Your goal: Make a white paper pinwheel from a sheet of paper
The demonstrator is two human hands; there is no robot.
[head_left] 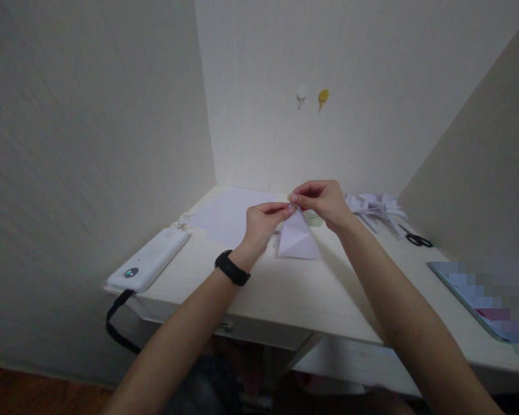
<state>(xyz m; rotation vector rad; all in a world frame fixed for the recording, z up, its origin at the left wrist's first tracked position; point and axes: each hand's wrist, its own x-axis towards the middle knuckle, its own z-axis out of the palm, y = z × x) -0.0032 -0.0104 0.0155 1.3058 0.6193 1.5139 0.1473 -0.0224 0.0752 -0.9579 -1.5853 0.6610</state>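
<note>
A folded sheet of white paper (297, 237) hangs from my fingertips above the desk, its creased triangular part widening downward. My left hand (266, 221), with a black band on the wrist, pinches the paper's narrow top end. Close beside it, my right hand (322, 202) pinches the same top end, thumb and forefinger pressed together. The two hands nearly touch, and the fingers hide the tip of the paper.
White paper sheets (231, 213) lie at the back left. A white power bank (151, 262) with a black strap rests at the left edge. Folded paper pieces (376, 204) and black scissors (417, 239) lie right, beyond a blurred flat tablet-like thing (471, 294). Walls close in the desk (259, 294).
</note>
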